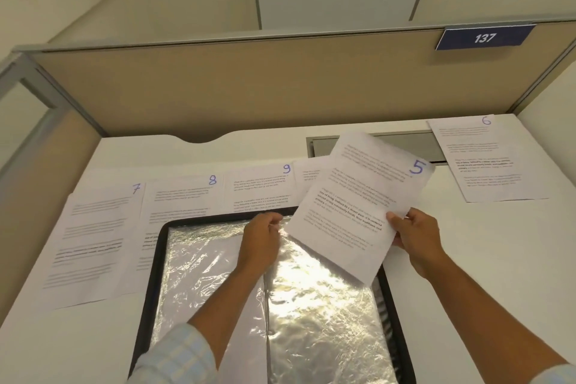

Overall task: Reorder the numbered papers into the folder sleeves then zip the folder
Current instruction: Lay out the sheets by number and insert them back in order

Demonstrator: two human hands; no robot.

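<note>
R hand (414, 237) pinches sheet 5 (358, 196) by its lower-right edge, centre-right of frame, over open folder (155, 259). L hand (260, 234) fingers look pinched on sleeve (318, 290) top. I expect risk: limp sheet snags sleeve mouth, creases.

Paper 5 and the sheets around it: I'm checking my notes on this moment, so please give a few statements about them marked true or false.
1. The right hand holds paper 5 by its lower edge. True.
2. Paper 5 already sits inside a sleeve. False: it is held tilted above the open folder.
3. The left hand pinches the top of a clear sleeve. True.
4. The sheets numbered 7, 8 and 9 are stacked in one pile. False: paper 7, paper 8 and paper 9 lie side by side in a row on the desk.
5. At the far right, paper 6 lies apart from that row. True.
</note>
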